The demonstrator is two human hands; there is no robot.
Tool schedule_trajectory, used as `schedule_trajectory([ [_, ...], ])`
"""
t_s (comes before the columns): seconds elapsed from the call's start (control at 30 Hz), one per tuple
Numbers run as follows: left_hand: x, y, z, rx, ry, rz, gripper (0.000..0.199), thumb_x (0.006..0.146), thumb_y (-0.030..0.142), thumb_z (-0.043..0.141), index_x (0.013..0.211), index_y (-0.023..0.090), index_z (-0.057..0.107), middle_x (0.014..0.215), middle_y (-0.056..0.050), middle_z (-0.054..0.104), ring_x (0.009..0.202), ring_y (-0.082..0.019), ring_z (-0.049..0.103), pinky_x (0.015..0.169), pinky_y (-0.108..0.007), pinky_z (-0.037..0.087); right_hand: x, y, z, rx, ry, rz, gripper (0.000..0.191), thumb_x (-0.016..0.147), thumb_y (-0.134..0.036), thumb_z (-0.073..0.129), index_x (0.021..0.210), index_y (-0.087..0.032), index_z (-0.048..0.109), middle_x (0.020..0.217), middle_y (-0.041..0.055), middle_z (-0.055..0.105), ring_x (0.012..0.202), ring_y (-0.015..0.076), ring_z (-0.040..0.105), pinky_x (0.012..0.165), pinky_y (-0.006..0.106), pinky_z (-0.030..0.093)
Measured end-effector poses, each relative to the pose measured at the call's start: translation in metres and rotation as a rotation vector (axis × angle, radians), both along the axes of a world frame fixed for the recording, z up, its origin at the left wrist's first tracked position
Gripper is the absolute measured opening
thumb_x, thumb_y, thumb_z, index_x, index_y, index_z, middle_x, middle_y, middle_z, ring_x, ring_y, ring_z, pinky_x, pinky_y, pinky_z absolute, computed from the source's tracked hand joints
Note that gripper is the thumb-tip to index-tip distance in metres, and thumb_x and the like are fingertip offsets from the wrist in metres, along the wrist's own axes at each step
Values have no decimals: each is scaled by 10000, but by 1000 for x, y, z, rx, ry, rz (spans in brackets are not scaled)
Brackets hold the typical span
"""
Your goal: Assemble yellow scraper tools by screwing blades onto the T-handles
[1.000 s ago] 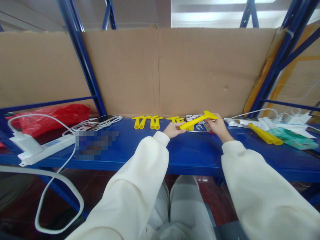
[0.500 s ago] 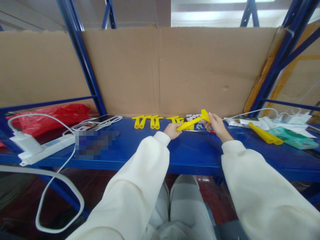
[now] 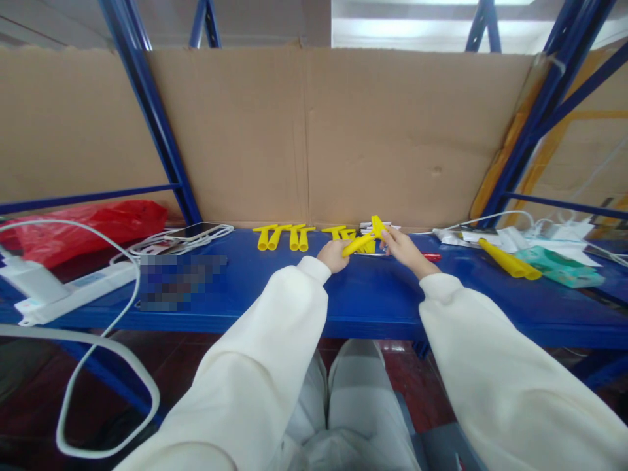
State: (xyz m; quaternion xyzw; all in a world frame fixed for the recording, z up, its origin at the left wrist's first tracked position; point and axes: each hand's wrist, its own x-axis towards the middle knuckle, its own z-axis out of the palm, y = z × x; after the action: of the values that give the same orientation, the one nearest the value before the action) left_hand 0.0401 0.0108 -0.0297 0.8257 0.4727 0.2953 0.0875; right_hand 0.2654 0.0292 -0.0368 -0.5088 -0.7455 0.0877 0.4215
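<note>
A yellow T-shaped plastic handle (image 3: 356,246) is held between my two hands above the blue shelf. Its tube end sits in the closed fingers of my left hand (image 3: 334,255). At its flared head, my right hand (image 3: 403,250) has its fingers closed on the edge; whether a small part is pinched there is too small to tell. Behind the hands lie more yellow T-shaped pieces (image 3: 335,231) and white-wrapped items, partly covered. Just right of my right wrist, a red-handled tool (image 3: 432,256) rests on the shelf.
Several yellow T-shaped handles (image 3: 294,237) lie in a row at the back, against cardboard (image 3: 235,137). Two yellow tubes (image 3: 510,261) and a green packet (image 3: 562,267) are at right. At left are a power strip (image 3: 83,293), cables, a phone (image 3: 199,229) and a red bag (image 3: 98,229).
The yellow handle's head has come left, nearer my left hand, and my right hand has moved left with it. More of the red tool handle shows. The view has shifted slightly.
</note>
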Motion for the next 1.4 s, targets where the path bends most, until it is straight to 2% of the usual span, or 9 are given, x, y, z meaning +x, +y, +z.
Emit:
schedule_trajectory([
  [0.23,0,-3,5,73,170,59,388,875,172,586,1252,193,677,1238,-82,704,1157,-224,649,1016,-291,474,-27,-11,0,41,-348,68,538,1019,-473,272,1263,-172,645,1272,128,680,1154,260,644,995,362,469],
  [0.4,-1,-9,10,21,226,150,341,874,274,631,1199,206,706,1202,-94,716,1139,-248,656,977,-302,491,-35,-15,-2,-11,-502,77,527,1028,-448,276,1255,-148,645,1279,149,672,1157,251,645,1008,349,454],
  [0.57,-3,-10,13,-11,185,178,292,880,337,637,1115,199,742,1134,-96,738,1106,-250,668,936,-295,500,-32,-12,1,14,-442,74,453,1023,-391,322,1189,-168,680,1166,121,728,1109,240,659,966,338,474],
  [0.67,-5,-8,14,-2,149,225,314,887,353,636,1139,194,735,1170,-99,726,1130,-245,656,954,-290,493,-13,-8,7,80,-317,-48,409,1000,-326,363,1170,-148,690,1166,125,726,1081,235,662,951,329,479],
  [0.77,-7,-7,14,-7,156,274,330,896,361,624,1155,184,729,1178,-106,722,1136,-249,652,961,-299,492,16,-5,11,51,-194,-325,364,931,-243,462,1181,-107,689,1178,152,716,1064,240,667,950,323,478],
  [0.87,-10,-4,11,-23,169,338,340,889,361,634,1159,177,726,1173,-119,720,1120,-249,659,958,-306,495,40,-5,13,-77,-155,-599,339,866,-184,506,1121,-125,721,1109,152,733,1054,264,670,913,348,495],
  [0.97,-13,-2,9,-39,171,390,344,871,351,658,1156,173,726,1185,-123,713,1128,-248,654,965,-306,492,50,-7,14,-292,-149,-755,265,788,-157,566,971,-156,757,1038,154,735,1028,303,673,849,383,511],
  [1.17,-13,-1,8,-78,180,408,386,866,363,663,1189,155,710,1216,-131,704,1148,-243,648,963,-286,484,45,-12,15,-382,-176,-853,169,724,-173,619,840,-191,741,978,130,715,1034,314,652,935,494,443],
  [1.4,-12,0,7,-83,139,404,384,827,370,700,1159,181,731,1198,-135,711,1138,-251,656,957,-295,485,41,-10,12,-437,-264,-764,178,763,-163,588,839,-210,742,968,106,728,1050,298,648,983,519,385],
])
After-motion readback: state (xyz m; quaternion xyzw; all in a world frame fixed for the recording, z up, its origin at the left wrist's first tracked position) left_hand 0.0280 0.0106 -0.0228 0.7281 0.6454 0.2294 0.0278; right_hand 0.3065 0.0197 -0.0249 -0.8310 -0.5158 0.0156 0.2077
